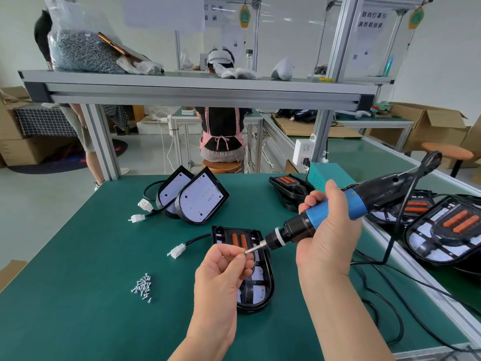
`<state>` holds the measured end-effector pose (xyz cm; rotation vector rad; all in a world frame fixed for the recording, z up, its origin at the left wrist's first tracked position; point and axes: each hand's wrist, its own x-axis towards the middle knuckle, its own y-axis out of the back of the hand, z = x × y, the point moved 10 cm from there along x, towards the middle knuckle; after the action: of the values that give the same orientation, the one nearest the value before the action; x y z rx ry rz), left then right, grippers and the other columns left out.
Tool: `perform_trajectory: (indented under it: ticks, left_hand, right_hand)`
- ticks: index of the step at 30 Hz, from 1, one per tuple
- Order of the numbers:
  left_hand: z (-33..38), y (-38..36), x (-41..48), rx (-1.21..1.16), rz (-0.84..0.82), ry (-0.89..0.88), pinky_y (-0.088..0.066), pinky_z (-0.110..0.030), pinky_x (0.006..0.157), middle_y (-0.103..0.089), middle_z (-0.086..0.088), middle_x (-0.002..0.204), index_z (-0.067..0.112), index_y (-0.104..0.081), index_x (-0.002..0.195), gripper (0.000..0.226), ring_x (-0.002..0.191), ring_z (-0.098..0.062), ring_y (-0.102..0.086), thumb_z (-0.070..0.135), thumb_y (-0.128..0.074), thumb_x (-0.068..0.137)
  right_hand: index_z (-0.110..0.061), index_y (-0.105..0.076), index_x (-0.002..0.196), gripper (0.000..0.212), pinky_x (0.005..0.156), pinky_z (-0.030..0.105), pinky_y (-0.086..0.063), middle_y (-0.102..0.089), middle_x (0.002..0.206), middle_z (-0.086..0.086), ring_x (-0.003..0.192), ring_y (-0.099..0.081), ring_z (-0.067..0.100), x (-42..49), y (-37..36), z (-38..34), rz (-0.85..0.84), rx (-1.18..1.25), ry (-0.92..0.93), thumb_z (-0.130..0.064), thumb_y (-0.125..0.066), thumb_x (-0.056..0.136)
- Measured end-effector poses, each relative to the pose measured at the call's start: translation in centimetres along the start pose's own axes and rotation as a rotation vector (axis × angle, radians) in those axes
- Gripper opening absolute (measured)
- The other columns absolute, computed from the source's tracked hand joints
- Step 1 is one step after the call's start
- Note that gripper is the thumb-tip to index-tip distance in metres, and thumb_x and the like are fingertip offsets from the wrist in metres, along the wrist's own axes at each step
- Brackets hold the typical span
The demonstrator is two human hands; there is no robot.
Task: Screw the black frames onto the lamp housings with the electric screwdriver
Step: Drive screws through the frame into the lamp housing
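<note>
Nearest, above the green counter (78,269), the left hand (221,272) hovers over a lamp housing (253,307) with its black frame (247,291) laid in. Its fingertips pinch the bit (256,248) at the tip. The right hand (328,230) grips the blue electric screwdriver (335,209), tilted down-left. Loose screws (142,286) lie heaped left of the housing. Two unframed housings (200,199) stand behind it, and framed lamps (447,230) lie at right. Beyond, an aluminium shelf (197,87) carries a bag of screws (83,50) — past it a person (222,131) sits back-turned, with cardboard boxes (437,126) by the walls.
</note>
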<state>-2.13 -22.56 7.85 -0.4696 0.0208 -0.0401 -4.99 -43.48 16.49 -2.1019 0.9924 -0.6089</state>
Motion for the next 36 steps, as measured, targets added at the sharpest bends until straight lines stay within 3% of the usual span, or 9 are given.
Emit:
perform_trajectory:
  ticks: [6,12,16,19,21,23,28,32,36]
  left_hand:
    - [0.6,0.0,0.3,0.104,0.017,-0.09,-0.054,-0.018,0.065,-0.07,-0.01,0.073,0.014,-0.069,0.076,0.032,0.069,-0.014,-0.066,-0.008,-0.056,0.096]
    - [1.2,0.0,0.9,0.169,-0.027,-0.144,-0.054,-0.019,0.067,-0.073,-0.012,0.078,0.018,-0.071,0.079,0.035,0.07,-0.016,-0.067,-0.009,-0.057,0.095]
    - [1.0,-0.3,1.7,0.149,-0.089,-0.126,-0.056,-0.022,0.071,-0.072,-0.012,0.082,0.022,-0.075,0.094,0.03,0.077,-0.023,-0.07,-0.005,-0.064,0.092]
    - [0.9,0.5,2.3,0.192,-0.083,-0.143,-0.056,-0.023,0.079,-0.073,-0.007,0.096,0.039,-0.072,0.109,0.032,0.088,-0.02,-0.072,0.024,-0.079,0.082]
    - [1.6,2.3,2.9,0.314,0.02,-0.21,-0.053,-0.022,0.081,-0.069,0.002,0.103,0.046,-0.067,0.116,0.047,0.093,-0.013,-0.068,0.049,-0.075,0.07]
    - [1.8,4.3,4.0,0.445,0.154,-0.235,-0.047,-0.02,0.081,-0.061,0.006,0.108,0.048,-0.061,0.119,0.051,0.096,-0.01,-0.062,0.059,-0.068,0.069]
    - [-1.2,6.4,7.8,0.7,0.186,0.036,-0.043,-0.028,0.075,-0.063,0.002,0.096,0.025,-0.05,0.125,0.062,0.091,-0.007,-0.06,0.064,-0.069,0.08]
    - [-2.3,5.5,9.7,0.838,0.049,0.121,-0.045,-0.027,0.068,-0.066,0.0,0.085,0.026,-0.047,0.123,0.069,0.083,-0.012,-0.064,0.068,-0.071,0.074]
    - [-3.9,4.8,10.9,0.827,-0.124,0.199,-0.051,-0.041,0.098,-0.073,0.007,0.108,0.029,-0.055,0.124,0.076,0.102,-0.016,-0.068,0.064,-0.071,0.059]
  right_hand:
    - [-0.014,-0.05,0.115,0.03,0.065,0.029,-0.054,-0.059,0.074,0.003,0.065,-0.058,0.016,0.2,1.0,0.8,0.057,0.01,0.014,-0.02,-0.07,0.094]
    - [-0.015,-0.055,0.11,0.028,0.067,0.027,-0.054,-0.06,0.074,0.0,0.067,-0.059,0.015,0.8,1.3,2.0,0.099,0.02,-0.018,-0.028,-0.072,0.093]
    - [-0.015,-0.056,0.109,0.028,0.065,0.027,-0.054,-0.06,0.074,-0.001,0.065,-0.059,0.013,1.2,1.1,3.2,0.099,0.014,-0.053,-0.03,-0.073,0.092]
    - [-0.014,-0.057,0.109,0.028,0.063,0.026,-0.053,-0.06,0.071,-0.002,0.064,-0.058,0.014,1.9,0.9,3.6,0.093,0.026,-0.059,-0.029,-0.073,0.092]
    - [-0.015,-0.056,0.109,0.027,0.063,0.027,-0.053,-0.06,0.069,-0.001,0.062,-0.057,0.015,2.7,0.8,3.6,0.083,0.022,-0.049,-0.029,-0.072,0.093]
    - [-0.014,-0.056,0.11,0.028,0.064,0.027,-0.054,-0.06,0.069,0.0,0.062,-0.058,0.015,3.6,0.7,3.7,0.083,0.014,-0.033,-0.029,-0.072,0.093]
    - [-0.011,-0.054,0.113,0.031,0.063,0.029,-0.054,-0.059,0.068,0.001,0.061,-0.059,0.016,6.1,0.5,4.2,0.076,-0.027,0.006,-0.028,-0.072,0.093]
    - [-0.016,-0.052,0.103,0.022,0.06,0.03,-0.052,-0.057,0.067,0.001,0.059,-0.056,0.016,8.2,-0.1,4.6,0.056,-0.075,0.055,-0.026,-0.07,0.094]
    - [-0.016,-0.053,0.101,0.023,0.056,0.028,-0.052,-0.06,0.063,-0.001,0.056,-0.057,0.016,10.1,-1.0,5.0,0.012,-0.158,0.09,-0.026,-0.071,0.093]
